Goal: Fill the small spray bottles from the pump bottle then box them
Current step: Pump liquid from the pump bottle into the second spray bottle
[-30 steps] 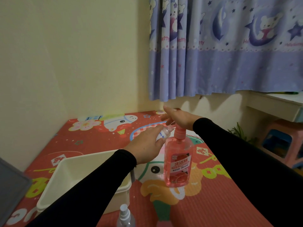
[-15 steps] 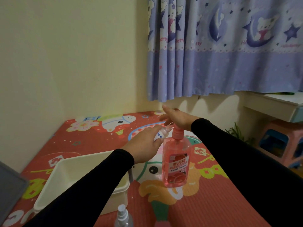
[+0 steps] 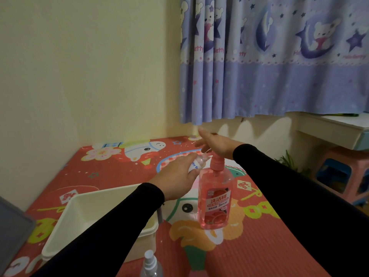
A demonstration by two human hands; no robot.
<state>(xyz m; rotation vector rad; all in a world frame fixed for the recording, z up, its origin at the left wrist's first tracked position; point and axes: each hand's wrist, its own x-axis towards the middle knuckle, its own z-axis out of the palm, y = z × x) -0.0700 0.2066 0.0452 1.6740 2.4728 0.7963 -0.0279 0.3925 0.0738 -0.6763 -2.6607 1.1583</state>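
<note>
Left hand grips a small spray bottle, fingers curled round its body. The bottle is tilted, its open neck aimed at the nozzle of the pump bottle; whether neck and nozzle touch cannot be told. Right hand lies flat, fingers straight, palm pressing on the pink pump head. It grasps nothing.

The pump bottle stands upright on the red play mat, about mid-mat, well in from every edge. It is mostly full of pink liquid.

Change against the two earlier frames: very little. Both hands keep the same pose and the small bottle stays at the nozzle. The pump bottle sits slightly left in view, most likely a head shift rather than a real move. Pump head height looks about the same, so no clear stroke is recorded.

Judgement: filling is under way on this bottle; level inside it is hidden by the fingers.

A white box sits at the mat's left side, beside the left sleeve. Its inside looks bare where visible. A second spray bottle, capped, stands at the mat's near edge, not yet boxed.
</note>
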